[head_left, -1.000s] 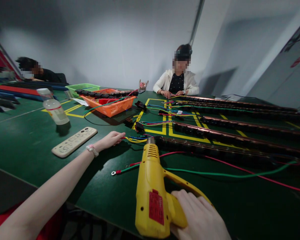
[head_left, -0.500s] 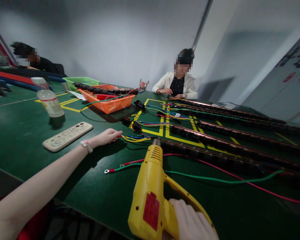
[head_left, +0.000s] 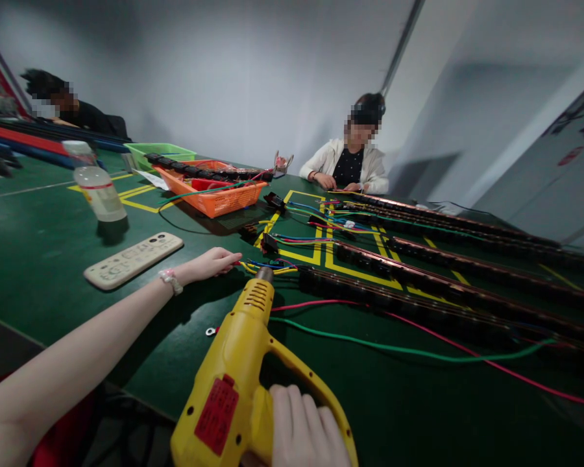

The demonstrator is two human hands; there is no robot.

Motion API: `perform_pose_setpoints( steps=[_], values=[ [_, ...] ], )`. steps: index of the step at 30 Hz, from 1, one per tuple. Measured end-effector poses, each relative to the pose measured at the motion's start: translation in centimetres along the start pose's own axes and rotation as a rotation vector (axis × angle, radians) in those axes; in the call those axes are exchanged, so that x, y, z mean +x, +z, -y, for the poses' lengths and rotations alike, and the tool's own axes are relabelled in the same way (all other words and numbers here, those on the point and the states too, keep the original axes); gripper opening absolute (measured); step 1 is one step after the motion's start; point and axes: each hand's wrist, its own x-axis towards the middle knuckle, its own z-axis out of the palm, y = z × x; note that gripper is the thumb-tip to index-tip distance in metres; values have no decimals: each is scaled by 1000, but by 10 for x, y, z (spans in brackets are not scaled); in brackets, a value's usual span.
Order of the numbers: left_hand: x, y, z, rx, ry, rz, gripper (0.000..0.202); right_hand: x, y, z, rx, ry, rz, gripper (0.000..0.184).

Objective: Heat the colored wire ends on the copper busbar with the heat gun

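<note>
My right hand (head_left: pixel 305 425) is wrapped round the handle of a yellow heat gun (head_left: pixel 233 344) with a red label. The metal nozzle (head_left: pixel 265 274) points away from me at a bundle of yellow and blue wires (head_left: pixel 277 266). My left hand (head_left: pixel 217 261) pinches the near ends of these wires, closed, a short way left of the nozzle. From the bundle, wires run right to a long black bar with copper strips (head_left: pixel 379 295). Below it lie a red wire (head_left: pixel 321 302) and a green wire (head_left: pixel 360 336); one ring terminal (head_left: pixel 211 331) shows left of the gun.
A phone in a cream case (head_left: pixel 133 261) and a plastic bottle (head_left: pixel 97 188) are on the left. Behind the wires sit an orange basket (head_left: pixel 224 201) and a green basket (head_left: pixel 160 153). More copper bars (head_left: pixel 467 272) lie at right. Two people work across the green table (head_left: pixel 43 233).
The heat gun in my right hand has swung left, its nozzle now closer to my left hand and over the loose wires. My left hand keeps its pinch on the wire ends.
</note>
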Motion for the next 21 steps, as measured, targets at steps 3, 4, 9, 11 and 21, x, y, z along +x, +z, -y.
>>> perform_pose_setpoints(
  steps=[3,4,9,11,21],
  values=[
    [0,0,0,14,7,2,61,8,8,23,16,74,-32,58],
    [0,-1,0,27,21,-1,61,11,10,31,25,141,-37,66],
    [-1,-2,-2,58,67,-16,64,22,12,50,77,150,-4,85],
    [-1,-3,-3,53,60,-26,66,25,11,50,85,142,-9,92],
    [1,-2,-2,31,37,-34,74,28,4,37,137,108,-15,98]
  ],
)
